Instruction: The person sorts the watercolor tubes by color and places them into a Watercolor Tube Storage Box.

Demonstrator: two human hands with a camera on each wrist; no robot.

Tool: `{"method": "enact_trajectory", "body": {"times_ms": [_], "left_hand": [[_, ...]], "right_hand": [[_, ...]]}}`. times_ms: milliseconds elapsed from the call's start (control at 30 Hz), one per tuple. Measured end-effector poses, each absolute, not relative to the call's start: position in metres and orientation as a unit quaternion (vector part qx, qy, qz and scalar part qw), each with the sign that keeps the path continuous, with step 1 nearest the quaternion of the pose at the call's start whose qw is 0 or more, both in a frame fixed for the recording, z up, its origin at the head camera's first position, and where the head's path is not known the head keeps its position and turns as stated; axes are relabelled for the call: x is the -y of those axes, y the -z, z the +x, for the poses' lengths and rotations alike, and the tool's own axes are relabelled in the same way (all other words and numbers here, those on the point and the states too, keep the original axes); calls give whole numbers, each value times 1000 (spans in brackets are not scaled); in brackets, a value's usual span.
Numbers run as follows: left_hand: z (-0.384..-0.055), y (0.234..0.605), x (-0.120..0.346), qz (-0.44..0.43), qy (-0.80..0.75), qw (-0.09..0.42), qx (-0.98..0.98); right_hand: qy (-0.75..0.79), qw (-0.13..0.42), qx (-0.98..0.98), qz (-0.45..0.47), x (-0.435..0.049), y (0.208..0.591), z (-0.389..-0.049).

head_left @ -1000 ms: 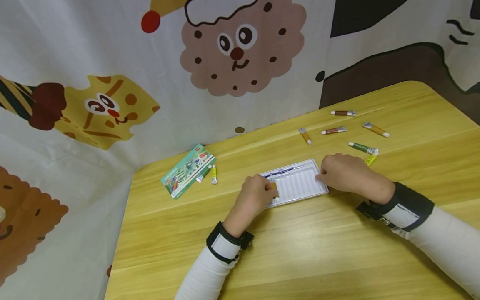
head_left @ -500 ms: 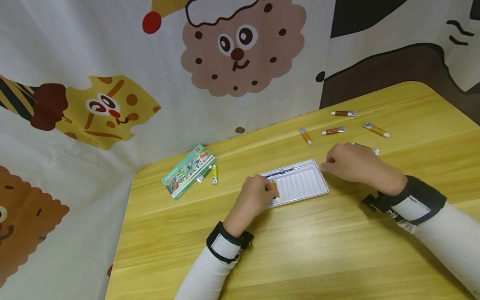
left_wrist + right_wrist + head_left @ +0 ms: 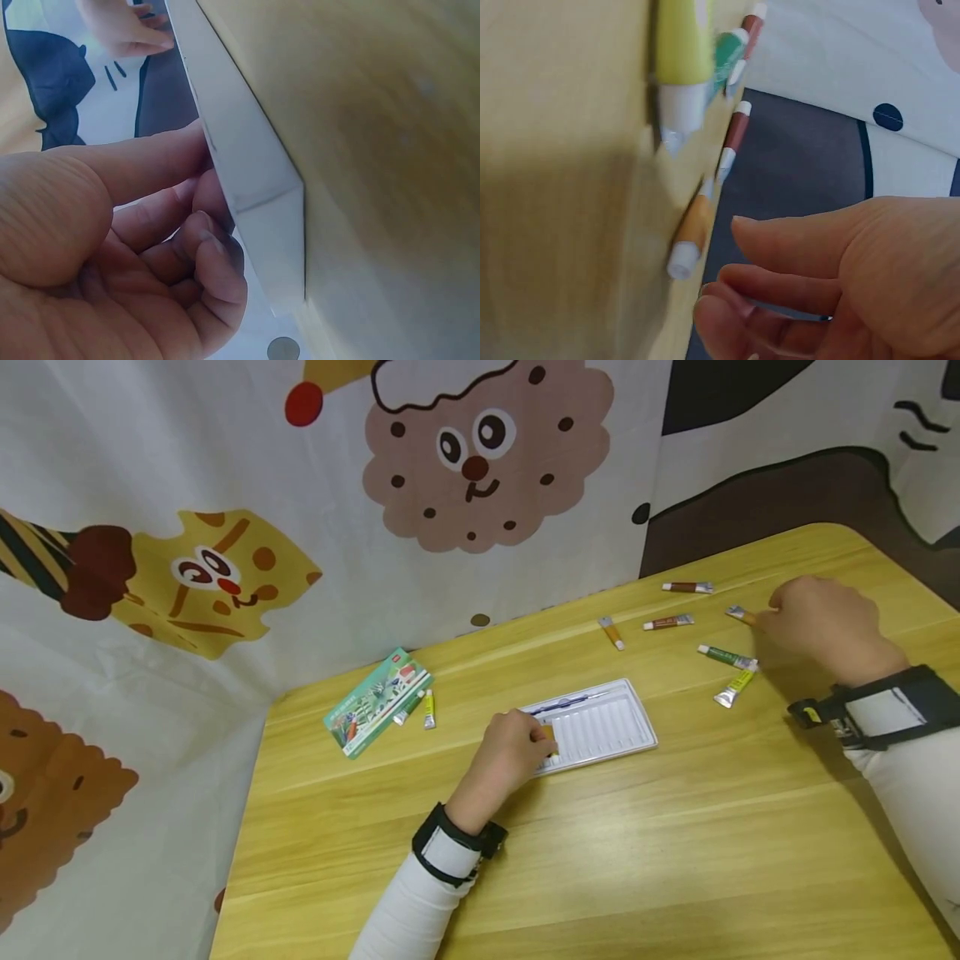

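The white tray (image 3: 606, 727), with ribbed slots and a blue paintbrush (image 3: 572, 702) along its far side, lies mid-table. My left hand (image 3: 508, 748) bends over its left end and pinches an ochre paint tube (image 3: 550, 732) there, partly hidden by the fingers. In the left wrist view those curled fingers are right at the tray's side wall (image 3: 247, 142). My right hand (image 3: 821, 628) is over the right part of the table beside another ochre tube (image 3: 692, 229). In the right wrist view its thumb and fingers are apart, with nothing between them.
Left of the right hand lie a green tube (image 3: 726, 657), a yellow tube (image 3: 736, 685), two brown tubes (image 3: 670, 622) and an ochre tube (image 3: 611, 632). A green printed box (image 3: 375, 706) rests at the left, two tubes (image 3: 429, 710) beside it. A patterned curtain (image 3: 480, 585) hangs behind.
My right hand has left the tray's right end and moved right and away from me to the ochre tube, uncovering the green and yellow tubes. My left hand has stayed in place.
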State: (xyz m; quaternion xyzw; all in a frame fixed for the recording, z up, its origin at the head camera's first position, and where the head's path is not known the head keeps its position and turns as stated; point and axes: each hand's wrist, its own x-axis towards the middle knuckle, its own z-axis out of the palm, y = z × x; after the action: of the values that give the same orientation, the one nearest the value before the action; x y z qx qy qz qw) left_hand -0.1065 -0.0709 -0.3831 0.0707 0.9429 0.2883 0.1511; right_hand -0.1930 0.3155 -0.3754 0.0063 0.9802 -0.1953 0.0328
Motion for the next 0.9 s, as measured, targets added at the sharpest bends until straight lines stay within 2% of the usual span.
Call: {"method": "enact_trajectory", "body": {"times_ms": [333, 567, 667, 900], "left_hand": [[-106, 383, 72, 71, -292, 151, -942], [-108, 383, 74, 74, -307, 151, -937], [-109, 381, 78, 71, -322, 133, -935], [-111, 370, 85, 56, -358, 48, -931]], "right_hand": [[182, 71, -981, 9, -320, 386, -196], [184, 63, -981, 9, -318, 384, -194], [196, 51, -979, 4, -311, 378, -192], [242, 31, -969, -37, -274, 363, -185]]}}
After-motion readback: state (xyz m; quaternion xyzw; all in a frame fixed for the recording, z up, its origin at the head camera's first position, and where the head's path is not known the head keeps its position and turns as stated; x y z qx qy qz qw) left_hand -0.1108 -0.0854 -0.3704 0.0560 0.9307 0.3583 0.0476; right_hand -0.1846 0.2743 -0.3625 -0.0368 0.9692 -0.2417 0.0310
